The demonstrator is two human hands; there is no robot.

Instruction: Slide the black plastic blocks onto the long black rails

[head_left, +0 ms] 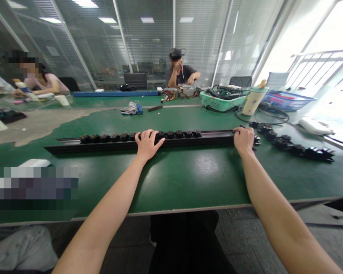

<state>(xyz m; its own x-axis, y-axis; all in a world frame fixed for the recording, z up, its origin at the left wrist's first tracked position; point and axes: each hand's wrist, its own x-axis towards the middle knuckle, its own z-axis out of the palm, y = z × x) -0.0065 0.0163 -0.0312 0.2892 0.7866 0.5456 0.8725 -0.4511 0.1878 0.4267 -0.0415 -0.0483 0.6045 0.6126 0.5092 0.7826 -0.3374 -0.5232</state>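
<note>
Black, long and straight, the channel rail with its row of dark round pieces lay beneath the left hand, fingers spread apart; the right hand curled closed at one end, its grip hidden. Steady left-hand pressure seemed wise, keeping clear of the spiky black segments right of the right hand.

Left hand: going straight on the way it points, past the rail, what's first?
Left hand would likely meet the short dark strip on the green table, though depth is unclear.
</note>
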